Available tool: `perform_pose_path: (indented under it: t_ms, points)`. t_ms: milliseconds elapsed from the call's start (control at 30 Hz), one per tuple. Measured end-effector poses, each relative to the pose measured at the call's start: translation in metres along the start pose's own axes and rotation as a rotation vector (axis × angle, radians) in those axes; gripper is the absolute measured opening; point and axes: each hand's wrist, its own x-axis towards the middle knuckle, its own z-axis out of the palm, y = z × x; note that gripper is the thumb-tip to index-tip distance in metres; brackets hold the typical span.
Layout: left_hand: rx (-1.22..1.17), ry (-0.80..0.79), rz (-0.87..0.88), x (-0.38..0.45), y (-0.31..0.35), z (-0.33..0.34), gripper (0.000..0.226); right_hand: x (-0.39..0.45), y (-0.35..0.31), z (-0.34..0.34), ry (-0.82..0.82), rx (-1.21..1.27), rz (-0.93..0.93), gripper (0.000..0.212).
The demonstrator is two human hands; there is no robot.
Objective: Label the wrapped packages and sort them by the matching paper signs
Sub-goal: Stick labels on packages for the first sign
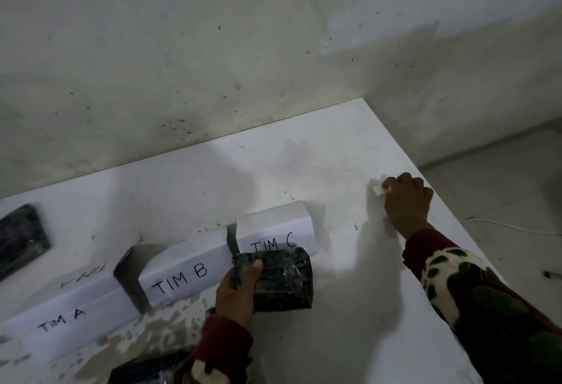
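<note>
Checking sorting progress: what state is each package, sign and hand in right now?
Held package: wrapped, lifted before the TIM C sign, no label visible.
Left hand: grip shut on the held package.
Right hand: pinching a small white piece on the table.
TIM A sign: folded, standing.
TIM B sign: folded, standing.
TIM C sign: folded, standing.
Far-left package: lying behind the signs.

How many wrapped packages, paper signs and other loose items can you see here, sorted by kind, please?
Black wrapped packages: 3 – one in the left hand, one far left, one at the bottom edge
Folded paper signs: 3 – TIM A, TIM B, TIM C
White paper slip, pinched by the right hand: 1
Total: 7
</note>
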Motion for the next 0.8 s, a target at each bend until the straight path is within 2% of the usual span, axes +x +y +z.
perform_pose_path:
  t_ms: [100, 367, 633, 733, 800]
  points:
    - [0.003, 0.008, 0.006, -0.001, 0.002, 0.000, 0.011, -0.005, -0.003, 0.000, 0.106, 0.111, -0.007, 0.025]
    - [-0.018, -0.027, 0.027, -0.008, 0.009, 0.001, 0.007, -0.027, -0.013, -0.019, 0.217, 0.270, -0.056, 0.022]
    - [-0.032, -0.050, 0.042, -0.023, 0.013, -0.009, 0.013, -0.066, -0.060, -0.058, -0.052, 0.901, -0.140, 0.029]
    - [-0.046, -0.044, 0.044, -0.027, 0.015, -0.015, 0.017, -0.093, -0.076, -0.068, -0.230, 1.126, -0.096, 0.043]
    - [-0.075, -0.045, 0.044, -0.030, 0.016, -0.020, 0.015, -0.111, -0.086, -0.071, -0.284, 1.201, -0.080, 0.050]
